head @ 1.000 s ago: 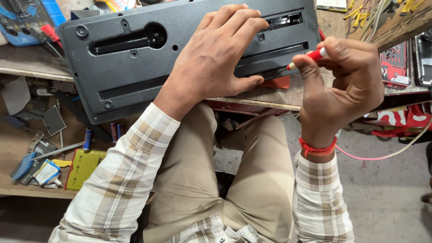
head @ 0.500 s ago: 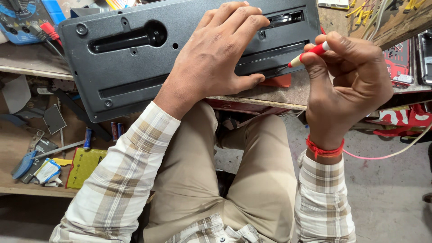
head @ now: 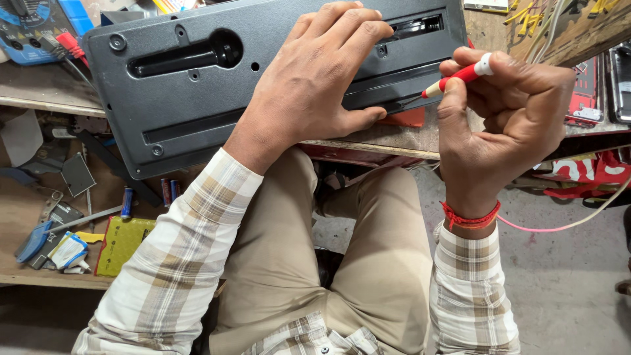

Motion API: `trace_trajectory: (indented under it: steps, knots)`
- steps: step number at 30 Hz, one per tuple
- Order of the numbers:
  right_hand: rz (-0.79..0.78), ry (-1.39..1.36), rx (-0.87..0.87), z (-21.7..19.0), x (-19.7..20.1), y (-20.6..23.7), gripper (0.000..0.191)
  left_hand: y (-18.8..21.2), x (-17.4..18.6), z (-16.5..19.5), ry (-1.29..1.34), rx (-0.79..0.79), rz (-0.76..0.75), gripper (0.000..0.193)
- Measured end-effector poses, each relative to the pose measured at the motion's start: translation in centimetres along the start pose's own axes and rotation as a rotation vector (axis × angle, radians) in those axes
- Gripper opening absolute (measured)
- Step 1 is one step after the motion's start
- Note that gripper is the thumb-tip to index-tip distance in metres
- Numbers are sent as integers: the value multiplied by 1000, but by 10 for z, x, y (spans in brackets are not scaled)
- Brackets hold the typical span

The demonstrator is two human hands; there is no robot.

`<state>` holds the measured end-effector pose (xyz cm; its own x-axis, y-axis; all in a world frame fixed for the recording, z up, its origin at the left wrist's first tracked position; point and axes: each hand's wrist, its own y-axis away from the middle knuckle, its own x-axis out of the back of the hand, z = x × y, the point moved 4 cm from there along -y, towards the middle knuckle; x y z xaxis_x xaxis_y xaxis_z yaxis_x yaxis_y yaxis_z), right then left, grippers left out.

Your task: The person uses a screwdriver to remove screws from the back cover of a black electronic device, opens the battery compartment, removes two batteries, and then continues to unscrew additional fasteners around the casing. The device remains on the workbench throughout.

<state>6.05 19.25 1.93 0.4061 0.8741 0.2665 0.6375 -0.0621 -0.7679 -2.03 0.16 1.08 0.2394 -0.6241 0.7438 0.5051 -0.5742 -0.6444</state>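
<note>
Left hand (head: 315, 85) steadies black panel (head: 177, 92); right hand (head: 506, 112) grips red screwdriver (head: 457, 77)

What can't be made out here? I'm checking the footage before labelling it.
- Screwdriver tip, head view: too small to tell whether it sits in a screw.
- Black plastic panel, head view: middle hidden under the left hand; top cut by the frame edge.
- Screwdriver handle: mostly wrapped by the right hand.
- Shelf clutter, lower left: too small to identify.
</note>
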Motion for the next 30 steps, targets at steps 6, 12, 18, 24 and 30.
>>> trace_trajectory:
  steps: [6,12,18,24,30]
  knots:
    - [64,12,-34,4,5,-2,43,1,0,-1,-7,-2,0,81]
    - [5,-39,-64,4,3,2,34,0,0,0,-1,0,5,81]
    - [11,-6,3,-1,-1,0,41,0,2,0,4,-2,-3,81]
    - [-31,-61,-52,-5,-1,-5,33,0,0,0,-8,-5,6,80]
    - [-5,-17,47,-9,-3,-5,38,0,0,0,3,5,-2,81]
